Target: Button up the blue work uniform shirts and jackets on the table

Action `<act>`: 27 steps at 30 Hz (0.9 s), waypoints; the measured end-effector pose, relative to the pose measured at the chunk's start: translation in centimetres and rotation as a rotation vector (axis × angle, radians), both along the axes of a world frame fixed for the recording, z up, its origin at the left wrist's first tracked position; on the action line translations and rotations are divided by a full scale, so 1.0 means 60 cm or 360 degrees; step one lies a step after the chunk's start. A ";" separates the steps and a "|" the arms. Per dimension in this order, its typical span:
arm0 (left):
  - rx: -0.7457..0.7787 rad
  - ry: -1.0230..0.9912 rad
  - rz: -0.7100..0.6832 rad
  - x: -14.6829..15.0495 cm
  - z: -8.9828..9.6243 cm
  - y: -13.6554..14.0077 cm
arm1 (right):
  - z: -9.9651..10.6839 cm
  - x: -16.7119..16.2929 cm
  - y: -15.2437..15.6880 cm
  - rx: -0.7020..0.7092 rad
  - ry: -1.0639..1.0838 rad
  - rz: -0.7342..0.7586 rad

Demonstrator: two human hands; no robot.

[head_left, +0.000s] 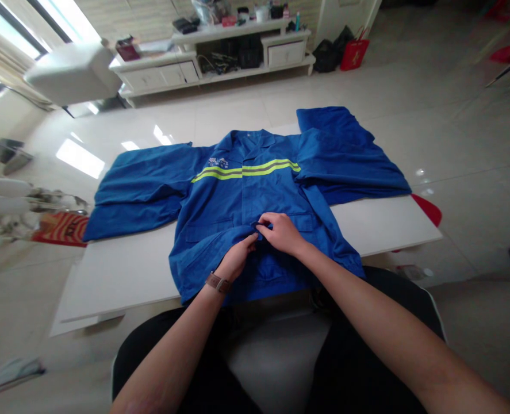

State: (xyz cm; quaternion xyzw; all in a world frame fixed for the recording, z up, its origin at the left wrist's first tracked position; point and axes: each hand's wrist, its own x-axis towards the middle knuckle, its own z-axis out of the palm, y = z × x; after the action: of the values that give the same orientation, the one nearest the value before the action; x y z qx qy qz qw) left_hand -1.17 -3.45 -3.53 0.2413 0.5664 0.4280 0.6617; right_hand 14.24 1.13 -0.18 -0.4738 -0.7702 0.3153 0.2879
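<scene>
Nearest my camera were black trouser legs [164, 339], then the left wrist's brown-strapped watch [218, 283]. I had the left hand [238, 257] and right hand [279, 232] close together, fingertips pinched on the front opening of a blue jacket [265, 195], low on its body. The cloth was matte woven fabric, rumpled into soft folds around the hands. The jacket lay face up on a smooth, flat white table [125, 273], its hem toward me at the near edge and its collar pointing away; its long axis, through the spread sleeves, ran across my view. Beyond the hands, a yellow-and-grey stripe [263, 169] crossed the chest below white lettering [218, 163] too small for me to read. Off to the left, a red patterned bag [56, 228] seemed to read "KFC". Farthest off, a white cabinet [157, 77] stood on glossy tile [461, 132].
</scene>
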 end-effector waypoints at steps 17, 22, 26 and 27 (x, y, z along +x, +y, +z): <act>0.0016 -0.0047 -0.0022 0.002 0.001 -0.001 | 0.001 -0.004 -0.003 -0.0021 0.0072 0.0012; 0.0012 -0.0106 0.0023 0.005 0.009 -0.002 | -0.001 -0.003 -0.001 0.0002 0.0016 -0.0012; 0.0000 -0.0153 0.0041 0.008 0.009 -0.002 | -0.005 -0.003 0.001 0.0015 -0.0007 -0.0018; -0.0006 -0.0147 0.0046 0.008 0.008 -0.003 | -0.005 -0.003 0.001 0.0019 -0.0005 -0.0020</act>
State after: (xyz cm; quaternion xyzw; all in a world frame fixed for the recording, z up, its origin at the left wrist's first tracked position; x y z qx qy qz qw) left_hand -0.68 -3.62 -3.07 0.2120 0.5394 0.4471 0.6813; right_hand 14.05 1.19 -0.50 -0.4775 -0.7695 0.3081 0.2914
